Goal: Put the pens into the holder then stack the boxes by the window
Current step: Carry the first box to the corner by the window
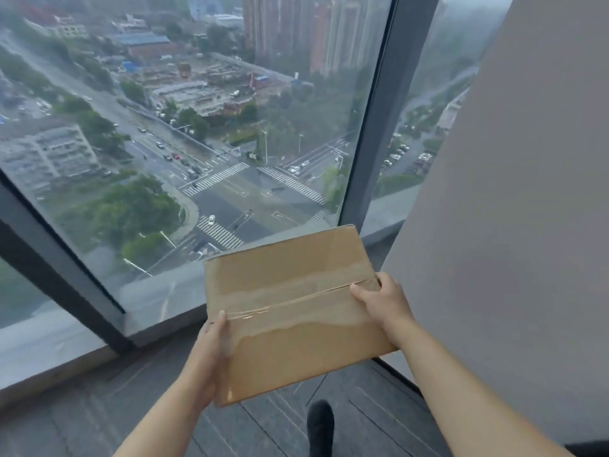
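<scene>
Box (296,311) held over floor (99,407) at window (197,127), left grip (214,344) and right grip (382,301) clasping opposite ends. Pens, holder unseen; no stack visible yet.

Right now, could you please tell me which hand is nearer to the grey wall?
Right. The right hand grips the right edge of the cardboard box, just beside the grey wall; the left hand holds the left edge, on the far side.

left hand (214,351): fingers hidden under box (296,308) | shoe (320,423): cut off below
</scene>
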